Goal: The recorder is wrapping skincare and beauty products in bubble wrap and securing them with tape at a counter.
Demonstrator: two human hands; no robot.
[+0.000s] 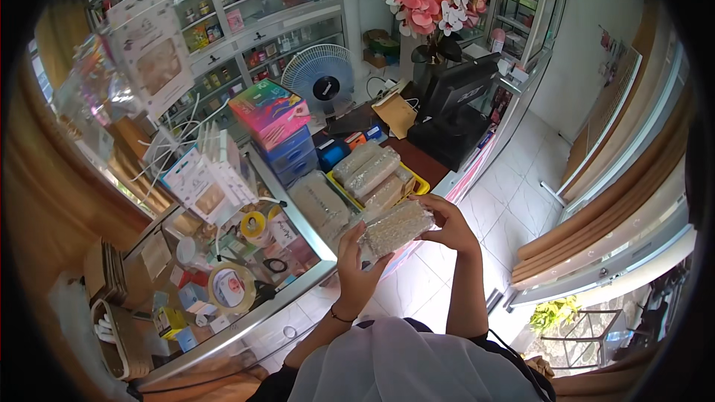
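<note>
Between my two hands I hold a box-shaped parcel in bubble wrap [397,228], raised in front of the counter's edge. My left hand [357,262] grips its near left end, fingers along one side and thumb on the other. At the opposite end my right hand [449,223] clasps it, thumb below and fingers on top. Just beyond, a yellow plastic basket [423,183] holds several more bubble-wrapped parcels [373,170]. Left of the basket, another wrapped parcel [318,201] lies on the glass counter.
A glass display counter [296,296] bears tape rolls [230,288] and small boxes. Behind the basket stand stacked drawers [290,151], a colourful box [269,114], a fan [323,86] and an Acer monitor [461,89]. Hanging packets [209,190] crowd the left; curtains [603,223] border the right.
</note>
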